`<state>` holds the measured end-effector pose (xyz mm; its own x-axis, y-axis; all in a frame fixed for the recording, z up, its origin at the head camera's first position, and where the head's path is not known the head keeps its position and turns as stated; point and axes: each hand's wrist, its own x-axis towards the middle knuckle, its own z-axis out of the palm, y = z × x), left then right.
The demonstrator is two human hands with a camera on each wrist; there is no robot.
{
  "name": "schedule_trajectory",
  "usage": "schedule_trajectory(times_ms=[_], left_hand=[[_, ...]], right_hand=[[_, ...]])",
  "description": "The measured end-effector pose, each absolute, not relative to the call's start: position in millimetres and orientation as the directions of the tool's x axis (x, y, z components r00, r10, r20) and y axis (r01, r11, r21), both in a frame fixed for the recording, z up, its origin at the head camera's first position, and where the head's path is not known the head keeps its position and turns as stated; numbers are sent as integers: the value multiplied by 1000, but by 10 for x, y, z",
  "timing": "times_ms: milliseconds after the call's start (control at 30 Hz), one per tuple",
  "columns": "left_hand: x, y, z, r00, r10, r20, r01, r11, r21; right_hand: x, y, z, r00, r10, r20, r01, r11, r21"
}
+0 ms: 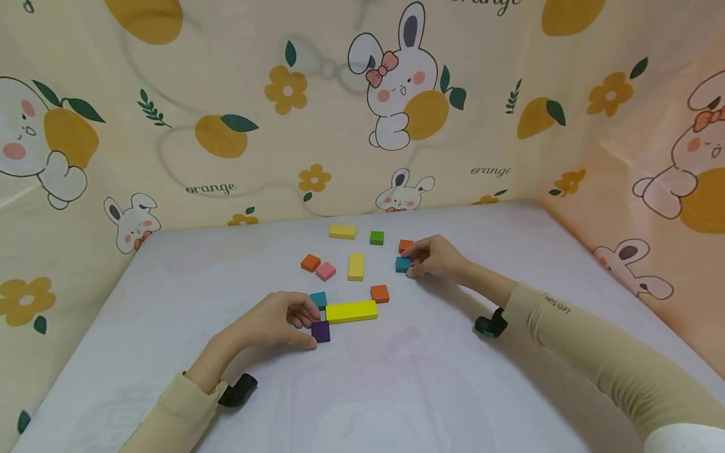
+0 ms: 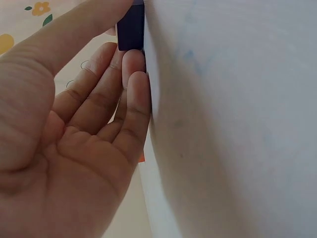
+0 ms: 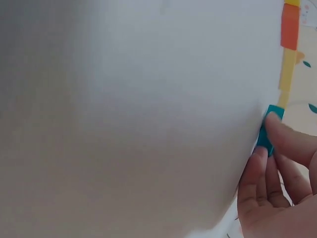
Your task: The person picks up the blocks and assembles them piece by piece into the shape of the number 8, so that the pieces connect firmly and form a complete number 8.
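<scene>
My left hand pinches a purple square block between thumb and fingers. That block lies against the left end of a long bright yellow block, and a blue block sits just behind it. In the left wrist view the thumb lies along one side of the purple block. Farther back on the right, my right hand holds a teal block, its thumb across the face in the right wrist view. Close behind the teal block is an orange block, partly covered by the fingers.
An orange block touches the long yellow block's back right. Beyond lie a pale yellow block, a pink block, an orange block, a green block and another yellow block. Printed curtains border the white table.
</scene>
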<state>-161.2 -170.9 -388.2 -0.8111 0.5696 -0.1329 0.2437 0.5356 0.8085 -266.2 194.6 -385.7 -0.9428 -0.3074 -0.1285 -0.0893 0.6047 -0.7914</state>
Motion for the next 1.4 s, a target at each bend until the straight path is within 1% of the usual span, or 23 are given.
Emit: schedule_trajectory(times_ms=[133, 200, 333, 467, 600, 800, 933, 1133, 1267, 1400], left_hand=[[-1619, -1706, -3901, -809, 572, -134, 242, 531, 812], [-1624, -1713, -3902, -811, 571, -130, 247, 535, 808], [-1614, -1723, -3863, -814, 566, -132, 245, 541, 805], [-1614, -1702, -3834, -815, 563, -136, 238, 540, 808], [-1627, -1686, -3843, -815, 562, -143, 234, 543, 807], [-1626, -1691, -3848, -813, 565, -140, 240, 544, 804], [-1622, -1705, -3853, -814, 564, -135, 246, 547, 800], [-1624, -1724, -3871, -816, 564, -129, 252, 547, 798], [-1619, -1727, -3873, -816, 563, -128, 252, 547, 798], [-1620, -1729, -3884, -816, 563, -132, 245, 544, 803]], right_hand=[[-2602, 1929, -3817, -950, -289, -114, -97, 623, -776], [-2576, 1914, -3791, -963, -250, -104, -79, 626, -775], [-2482, 1892, -3723, -986, -139, -93, 1, 552, -834], [-2343, 1890, -3674, -995, -83, -60, 16, 454, -891], [-2175, 1849, -3630, -996, -86, -30, -7, 408, -913], [-1948, 1766, -3595, -994, -94, -54, 16, 370, -929], [-1849, 1732, -3629, -990, -116, -78, 26, 393, -919], [-1785, 1695, -3664, -977, -189, -103, 13, 426, -905], [-1785, 1671, -3656, -952, -264, -158, 24, 447, -894], [-1772, 1635, -3649, -915, -329, -233, 38, 505, -863]])
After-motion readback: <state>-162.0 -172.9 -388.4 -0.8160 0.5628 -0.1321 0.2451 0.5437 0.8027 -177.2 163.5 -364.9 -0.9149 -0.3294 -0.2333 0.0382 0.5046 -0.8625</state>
